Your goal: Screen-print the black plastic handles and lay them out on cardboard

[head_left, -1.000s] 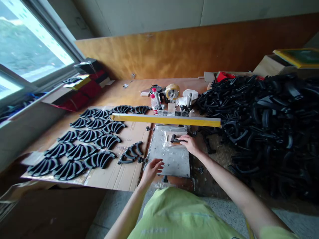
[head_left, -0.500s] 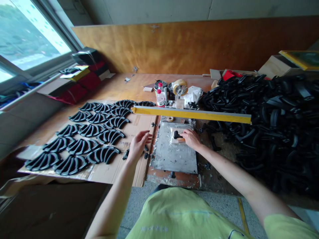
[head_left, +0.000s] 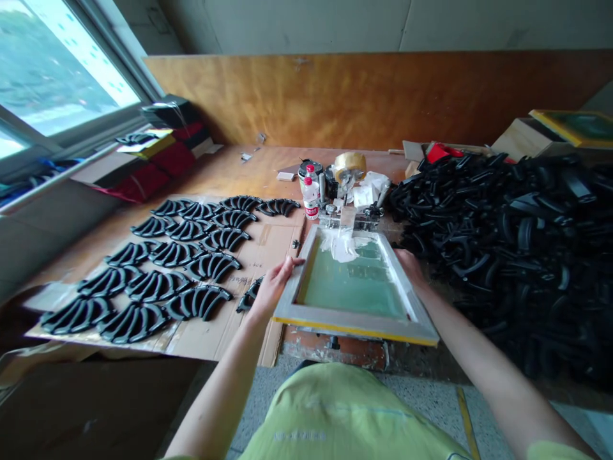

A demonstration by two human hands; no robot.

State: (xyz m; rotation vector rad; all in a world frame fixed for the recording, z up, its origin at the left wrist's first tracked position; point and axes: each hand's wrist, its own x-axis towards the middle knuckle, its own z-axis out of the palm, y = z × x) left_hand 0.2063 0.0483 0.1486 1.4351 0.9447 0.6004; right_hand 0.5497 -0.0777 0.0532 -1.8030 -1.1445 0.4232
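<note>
A silk-screen frame (head_left: 354,287) with green mesh lies tilted low in front of me, its near edge yellow. White paste (head_left: 341,246) sits on the mesh at the far end. My left hand (head_left: 274,286) grips the frame's left side, and my right hand (head_left: 409,267) holds its right side. The frame hides the metal plate and the black piece that lay on it. Close to my left hand, a black arched part (head_left: 249,294) lies on the cardboard (head_left: 261,249).
Rows of black arched parts cover the cardboard on the left. A large heap of black parts (head_left: 502,236) fills the right. Behind the frame's hinge clamps stand a water bottle (head_left: 311,199), a tape roll (head_left: 349,166) and a can (head_left: 306,172). A window (head_left: 62,64) is at left.
The screen frame has swung down from raised, with its yellow edge now nearest me, covering the metal plate. Both hands have moved onto its sides. My right hand has left the black piece.
</note>
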